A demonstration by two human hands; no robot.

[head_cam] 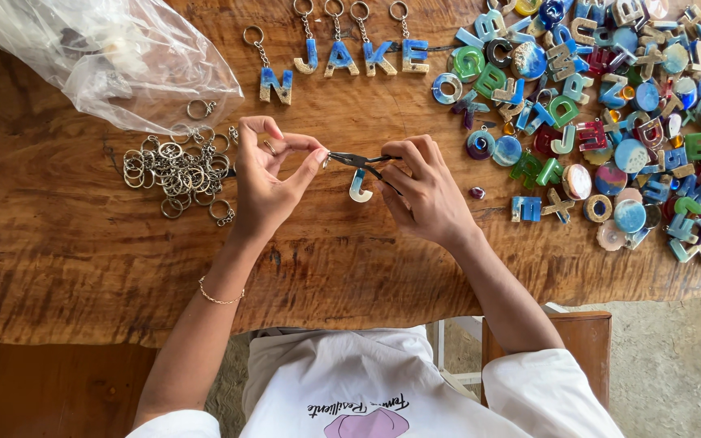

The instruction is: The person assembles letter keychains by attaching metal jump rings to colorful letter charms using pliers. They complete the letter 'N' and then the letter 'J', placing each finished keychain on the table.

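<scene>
Stretching across the whole view, the wooden table carries a clear plastic bag at far left, a heap of coloured letters at far right, a row of finished keychains at the far edge and a pile of key rings on the left. The right hand is closed around small pliers; a small letter charm hangs beneath. The left hand pinches a tiny ring at the plier tips. The charm looks light, stiff and smooth, best held by its flat faces.
</scene>
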